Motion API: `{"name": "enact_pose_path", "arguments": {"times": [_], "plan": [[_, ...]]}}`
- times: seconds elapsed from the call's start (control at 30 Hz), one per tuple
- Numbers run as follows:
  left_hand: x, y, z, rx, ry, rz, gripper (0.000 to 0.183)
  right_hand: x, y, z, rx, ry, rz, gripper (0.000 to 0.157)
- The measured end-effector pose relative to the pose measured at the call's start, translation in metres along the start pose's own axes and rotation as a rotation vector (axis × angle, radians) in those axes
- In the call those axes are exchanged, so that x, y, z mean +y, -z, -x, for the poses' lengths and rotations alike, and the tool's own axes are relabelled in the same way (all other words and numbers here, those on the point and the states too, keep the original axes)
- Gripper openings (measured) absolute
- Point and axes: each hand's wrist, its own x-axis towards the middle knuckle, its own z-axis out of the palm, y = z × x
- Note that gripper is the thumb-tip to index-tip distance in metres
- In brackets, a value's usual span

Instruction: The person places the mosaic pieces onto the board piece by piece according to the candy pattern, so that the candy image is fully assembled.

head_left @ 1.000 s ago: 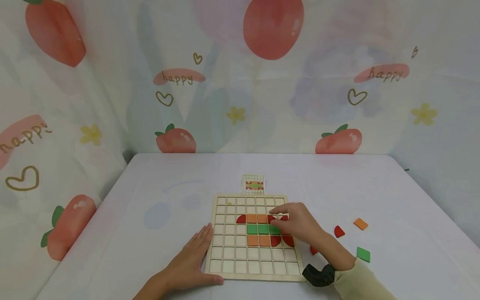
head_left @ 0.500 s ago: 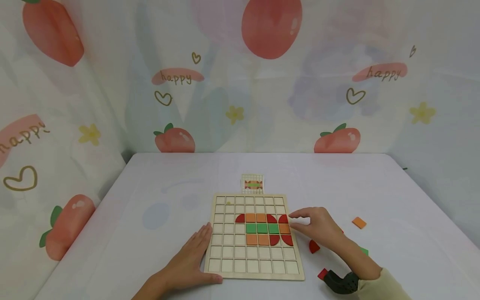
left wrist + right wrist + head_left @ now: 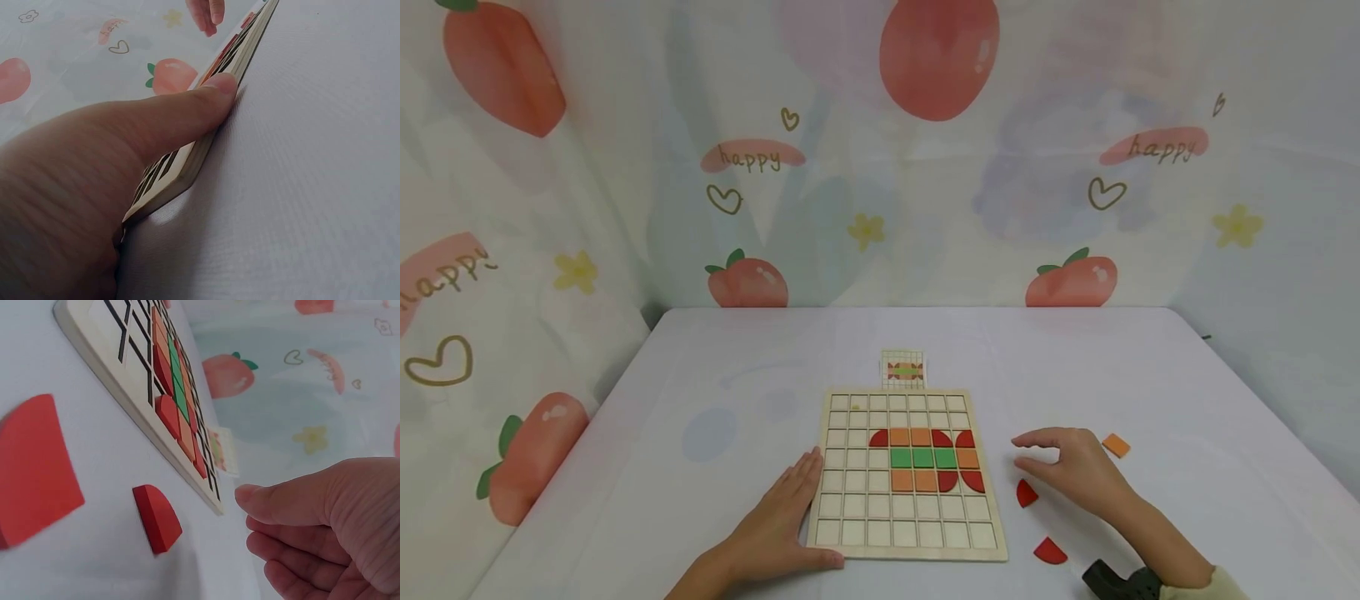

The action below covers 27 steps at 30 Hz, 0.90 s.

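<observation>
Building a tile pattern on the grid board [image 3: 910, 552], lying flat on the table [image 3: 625, 500], w/ the pattern card [image 3: 903, 369] at the far edge. Looking approx. 2/3 done: showing a row of three green tiles [image 3: 922, 457], orange tiles [image 3: 925, 481] above, below and at the R end, red tiles [image 3: 965, 439] rounding the R side, plus one at upper L. Lacking most of the L end, prob. incl. a green and some reds, going by the card. Leaving two loose reds [image 3: 1026, 493] and a loose orange [image 3: 1116, 446] R of the board. Holding R hand [image 3: 1086, 471] off the board, thumb and index parted moderately, pinching nothing visible. Resting L hand [image 3: 786, 508] along the board's L edge, fingers fairly straight, thumb touching the near edge.
</observation>
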Motion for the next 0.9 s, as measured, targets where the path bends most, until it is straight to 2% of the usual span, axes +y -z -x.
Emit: {"name": "enact_pose_path", "arguments": {"times": [0.33,0.57,0.63,0.77,0.9], "plan": [[0.001,-0.001,0.0,-0.022,0.025,0.005,0.119,0.019,0.017,0.021,0.092,0.041,0.076,0.025],[0.002,0.0,0.001,-0.03,0.031,0.004,0.119,0.035,0.024,0.035,0.183,0.125,0.059,0.026],[0.002,0.0,0.001,-0.027,0.024,0.004,0.118,0.039,0.026,0.039,0.183,0.114,0.044,0.025],[0.002,0.001,0.0,-0.024,0.023,0.006,0.118,0.043,0.03,0.046,0.135,0.023,0.043,0.023],[0.002,0.001,0.0,-0.015,0.022,0.006,0.118,0.048,0.033,0.052,0.137,-0.005,0.058,0.026]]}}
